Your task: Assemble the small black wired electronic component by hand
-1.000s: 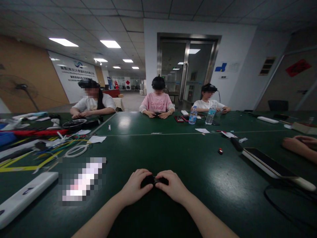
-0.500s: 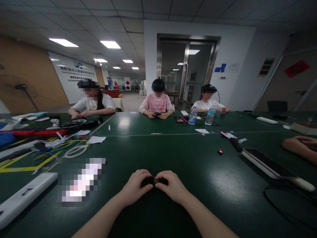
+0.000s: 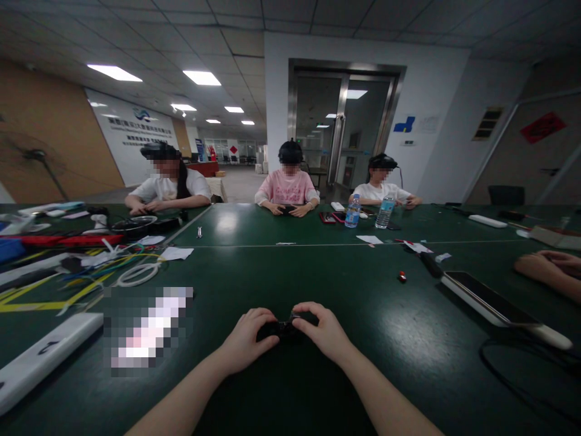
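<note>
A small dark object [image 3: 284,329] with a glint on it sits between my hands, low over the green table [image 3: 318,275]. My left hand [image 3: 249,340] closes round its left side, thumb below and fingers above. My right hand [image 3: 327,334] is curled at its right end, with thumb and index finger pinched on a small dark piece near the middle. The object's kind is too dark to make out, and my fingers cover much of it. Left of my hands lies a blurred-out, bright flat thing [image 3: 152,327].
A white power strip [image 3: 49,357] and tangled cables [image 3: 138,274] lie to the left. On the right are a phone-like device [image 3: 490,297], a black cable [image 3: 508,375] and a small red item [image 3: 402,277]. Water bottles [image 3: 353,212] stand farther back. Several people sit around the table.
My right hand has risen slightly and shifted right, its fingertips now pinched higher at the dark object. My left hand stays nearly in place. The view has tilted a little.
</note>
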Motion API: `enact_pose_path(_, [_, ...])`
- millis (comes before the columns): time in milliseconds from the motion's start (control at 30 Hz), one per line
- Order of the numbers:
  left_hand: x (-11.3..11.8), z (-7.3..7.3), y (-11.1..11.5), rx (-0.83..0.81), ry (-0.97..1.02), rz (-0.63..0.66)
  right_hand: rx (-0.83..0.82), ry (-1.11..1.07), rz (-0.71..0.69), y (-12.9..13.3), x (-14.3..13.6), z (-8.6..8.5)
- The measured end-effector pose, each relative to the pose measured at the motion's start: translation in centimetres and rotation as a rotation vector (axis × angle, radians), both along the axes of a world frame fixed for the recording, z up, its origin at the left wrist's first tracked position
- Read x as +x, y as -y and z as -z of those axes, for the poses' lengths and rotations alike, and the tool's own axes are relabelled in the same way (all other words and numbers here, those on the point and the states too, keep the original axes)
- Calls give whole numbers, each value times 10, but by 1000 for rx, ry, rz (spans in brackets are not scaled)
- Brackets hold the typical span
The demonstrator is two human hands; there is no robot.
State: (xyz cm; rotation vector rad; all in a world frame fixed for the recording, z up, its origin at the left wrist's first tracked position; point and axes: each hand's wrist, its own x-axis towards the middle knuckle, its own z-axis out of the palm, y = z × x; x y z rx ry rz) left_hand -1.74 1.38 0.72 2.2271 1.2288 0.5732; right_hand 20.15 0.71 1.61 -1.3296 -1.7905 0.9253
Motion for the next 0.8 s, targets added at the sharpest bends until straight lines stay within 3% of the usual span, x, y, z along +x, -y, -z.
enact_pose_path(533, [0, 1, -1, 24, -38, 11, 14, -150, 97, -5, 27, -15])
enact_pose_path(800, [-1, 1, 0, -8, -18, 2, 31, -171, 158, -9, 38, -13])
